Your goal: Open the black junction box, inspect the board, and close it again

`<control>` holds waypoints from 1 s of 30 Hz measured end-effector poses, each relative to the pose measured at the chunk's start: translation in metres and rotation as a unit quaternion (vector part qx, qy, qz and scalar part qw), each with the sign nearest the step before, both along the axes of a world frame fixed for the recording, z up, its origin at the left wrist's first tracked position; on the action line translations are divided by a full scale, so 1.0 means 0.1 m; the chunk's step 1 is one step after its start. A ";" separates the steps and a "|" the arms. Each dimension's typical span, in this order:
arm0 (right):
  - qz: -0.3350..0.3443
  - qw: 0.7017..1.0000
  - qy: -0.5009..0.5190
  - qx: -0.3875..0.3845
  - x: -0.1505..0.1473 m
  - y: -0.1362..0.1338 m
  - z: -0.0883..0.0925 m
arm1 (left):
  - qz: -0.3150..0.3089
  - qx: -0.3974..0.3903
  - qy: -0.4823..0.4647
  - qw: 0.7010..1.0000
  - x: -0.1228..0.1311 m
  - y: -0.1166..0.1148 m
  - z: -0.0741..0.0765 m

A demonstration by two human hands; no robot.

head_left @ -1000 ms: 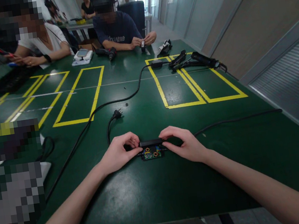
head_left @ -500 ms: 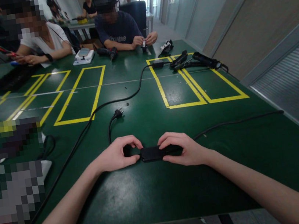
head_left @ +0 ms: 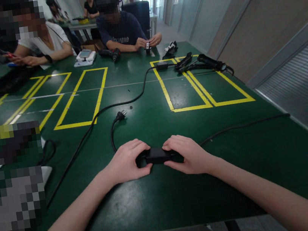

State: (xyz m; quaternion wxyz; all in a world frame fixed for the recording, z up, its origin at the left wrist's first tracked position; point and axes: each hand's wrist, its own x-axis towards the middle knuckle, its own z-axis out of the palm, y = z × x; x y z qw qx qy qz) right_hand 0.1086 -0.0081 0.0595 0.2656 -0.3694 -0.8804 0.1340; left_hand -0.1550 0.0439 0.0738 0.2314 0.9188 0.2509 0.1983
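A black power adapter (head_left: 157, 156) lies lengthwise between my hands, near the front of the green table (head_left: 160, 202). My left hand (head_left: 129, 162) grips its left end, thumb on the near side and fingers on the far side. At the opposite end, my right hand (head_left: 189, 154) holds it in the same way. A short black cord with a plug (head_left: 120, 115) curves out from behind my left hand. From beyond my right hand, a thin black cable (head_left: 244, 124) runs to the right. The adapter's ends are partly hidden by my fingers.
Another black cable (head_left: 104, 109) crosses the table to a second adapter (head_left: 162, 65) beside a black clamp-like device (head_left: 206, 62). Yellow tape marks rectangles. Across the table are a power drill (head_left: 111, 54), a white scale (head_left: 85, 57) and co-workers. Blurred items lie at left.
My left hand has moved right and now closes over the adapter's left end. The adapter has shifted slightly away from me and looks a little tilted. My right hand has barely moved.
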 end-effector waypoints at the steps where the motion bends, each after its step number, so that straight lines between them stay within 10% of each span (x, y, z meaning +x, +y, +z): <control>1: -0.012 1.000 -0.002 -0.003 -0.01 -0.01 0.00 | -0.002 0.019 0.000 1.000 0.01 0.00 -0.01; 10: -0.012 0.997 -0.083 0.001 0.00 -0.02 0.03 | -0.015 0.111 0.044 0.993 0.01 0.00 0.02; 30: 0.008 0.996 -0.005 -0.086 0.05 0.01 0.06 | -0.002 0.040 0.044 0.998 0.08 -0.05 0.02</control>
